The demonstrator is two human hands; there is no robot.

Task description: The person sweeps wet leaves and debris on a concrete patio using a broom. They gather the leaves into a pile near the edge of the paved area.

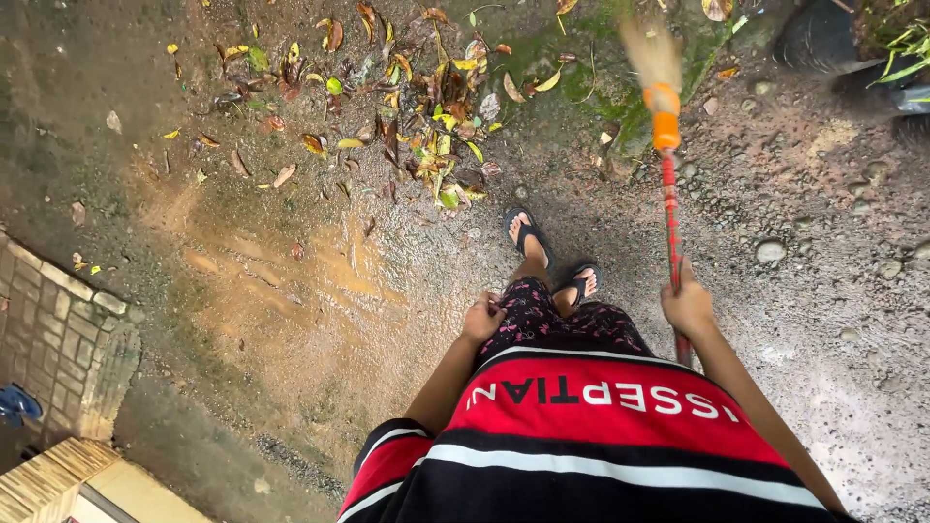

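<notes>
The right hand (688, 308) is clamped around the red stick of a broom (670, 208), gripping it low on the handle, near the body. The stick runs away from the hand toward the far side, where an orange collar joins it to pale straw bristles; the bristles look blurred and sit over a mossy green patch of the ground (291, 291). The left hand (482, 318) is curled into a loose fist with nothing in it, resting against patterned dark trousers (542, 315) at the thigh. The two hands are well apart, one on each side of the body.

Two feet in black flip-flops (552, 257) stand on wet, gritty ground between the hands, the left foot a little farther forward. Beyond the feet, to the far left of the broom head, lies a pile of fallen leaves (407, 107), yellow, brown and green, with loose ones scattered further left. The ground to the left is muddy brown and wet, while to the right it is grey with small stones (770, 252). A low brick edge (58, 339) sits at the near left. A red, black and white striped shirt (601, 436) fills the near side of the view
</notes>
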